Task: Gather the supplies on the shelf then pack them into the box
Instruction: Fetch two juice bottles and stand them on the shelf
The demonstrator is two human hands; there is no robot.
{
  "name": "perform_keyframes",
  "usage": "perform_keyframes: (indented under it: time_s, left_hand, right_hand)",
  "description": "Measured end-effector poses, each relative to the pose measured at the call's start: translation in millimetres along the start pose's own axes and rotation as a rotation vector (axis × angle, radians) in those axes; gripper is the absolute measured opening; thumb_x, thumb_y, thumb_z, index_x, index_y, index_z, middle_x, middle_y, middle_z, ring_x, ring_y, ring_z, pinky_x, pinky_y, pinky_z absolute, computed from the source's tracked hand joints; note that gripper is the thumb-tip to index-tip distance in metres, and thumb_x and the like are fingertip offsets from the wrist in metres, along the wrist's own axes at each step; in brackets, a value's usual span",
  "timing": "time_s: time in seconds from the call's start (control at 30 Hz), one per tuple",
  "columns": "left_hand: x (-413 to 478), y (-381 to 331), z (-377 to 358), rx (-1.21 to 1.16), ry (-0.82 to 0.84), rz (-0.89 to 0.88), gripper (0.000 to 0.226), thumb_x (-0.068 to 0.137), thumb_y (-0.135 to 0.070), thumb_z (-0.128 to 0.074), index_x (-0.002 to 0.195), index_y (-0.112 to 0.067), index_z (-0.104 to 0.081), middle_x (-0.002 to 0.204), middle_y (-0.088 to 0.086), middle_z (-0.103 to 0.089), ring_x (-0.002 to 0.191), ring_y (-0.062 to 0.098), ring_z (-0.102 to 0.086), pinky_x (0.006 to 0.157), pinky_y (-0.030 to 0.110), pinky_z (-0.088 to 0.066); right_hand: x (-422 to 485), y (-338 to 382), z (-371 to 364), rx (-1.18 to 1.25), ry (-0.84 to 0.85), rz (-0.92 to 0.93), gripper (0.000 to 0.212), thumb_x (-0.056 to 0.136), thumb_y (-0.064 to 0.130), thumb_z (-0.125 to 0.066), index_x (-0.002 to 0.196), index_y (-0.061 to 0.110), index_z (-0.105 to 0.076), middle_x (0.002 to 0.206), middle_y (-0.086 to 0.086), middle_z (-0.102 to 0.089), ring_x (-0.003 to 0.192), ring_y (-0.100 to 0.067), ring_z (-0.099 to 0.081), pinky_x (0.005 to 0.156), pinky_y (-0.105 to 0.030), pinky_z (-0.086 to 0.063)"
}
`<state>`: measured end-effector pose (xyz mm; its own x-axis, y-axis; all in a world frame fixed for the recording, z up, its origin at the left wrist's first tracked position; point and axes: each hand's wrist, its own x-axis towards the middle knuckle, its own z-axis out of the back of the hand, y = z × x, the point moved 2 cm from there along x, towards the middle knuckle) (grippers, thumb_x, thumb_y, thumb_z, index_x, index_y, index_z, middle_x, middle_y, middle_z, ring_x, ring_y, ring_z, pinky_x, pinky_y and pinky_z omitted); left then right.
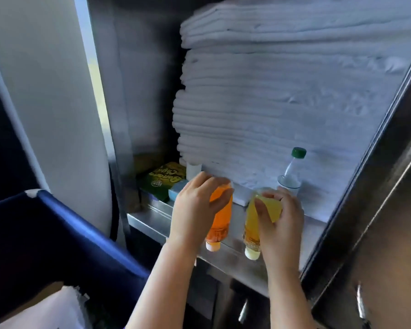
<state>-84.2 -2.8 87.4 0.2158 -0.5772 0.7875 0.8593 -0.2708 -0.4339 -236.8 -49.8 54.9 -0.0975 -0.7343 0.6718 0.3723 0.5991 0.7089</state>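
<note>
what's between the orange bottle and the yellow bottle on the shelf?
Head view: only bare steel shelf between the orange bottle and yellow bottle; a white block sits just behind the gap.

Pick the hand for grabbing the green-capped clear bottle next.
Likely the right hand: the clear bottle stands just behind it, while the left hand is farther. Both are occupied, though: right grips the yellow bottle, left the orange bottle.
</note>
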Motion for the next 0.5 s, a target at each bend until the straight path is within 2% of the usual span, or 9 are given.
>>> perform_keyframes:
  time_s: [0.1, 0.23, 0.4, 0.5]
  left_hand:
    - [25, 35, -21, -0.066, 0.056, -0.003, 0.018, 0.082, -0.028, -0.069, 0.096, -0.018, -0.071, 0.094, -0.006, -0.064, 0.081, 0.013, -0.061, 0.066, 0.024, -0.047]
    - [40, 67, -52, -0.120, 0.169, -0.030, 0.015, 0.083, -0.026, -0.070, 0.095, -0.017, -0.071, 0.091, -0.005, -0.065, 0.079, 0.012, -0.059, 0.065, 0.015, -0.036]
    - [43, 83, -82, -0.168, 0.305, -0.047, 0.017, 0.087, -0.028, -0.065, 0.099, -0.019, -0.071, 0.094, -0.006, -0.064, 0.084, 0.015, -0.060, 0.065, 0.023, -0.041]
    - [44, 88, -98, -0.172, 0.355, -0.039, 0.018, 0.088, -0.029, -0.064, 0.102, -0.019, -0.070, 0.097, -0.005, -0.063, 0.088, 0.016, -0.059, 0.067, 0.023, -0.039]
  right_hand:
    - [15, -11, -28, -0.066, -0.033, -0.073, 0.020, 0.081, 0.015, -0.071, 0.093, 0.025, -0.058, 0.111, 0.002, -0.057, 0.114, -0.019, -0.048, 0.095, -0.024, -0.033]
    - [20, -31, -49, -0.185, -0.047, -0.134, 0.017, 0.081, 0.015, -0.072, 0.094, 0.018, -0.062, 0.111, 0.005, -0.052, 0.113, -0.016, -0.046, 0.093, -0.014, -0.027]
    - [23, -52, -55, -0.263, -0.006, -0.224, 0.016, 0.082, 0.020, -0.071, 0.096, 0.018, -0.063, 0.102, 0.018, -0.048, 0.110, -0.010, -0.044, 0.086, -0.006, -0.026]
    - [27, -62, -55, -0.312, 0.051, -0.242, 0.021, 0.083, 0.026, -0.069, 0.102, 0.019, -0.062, 0.104, 0.015, -0.054, 0.106, -0.009, -0.046, 0.088, -0.014, -0.031]
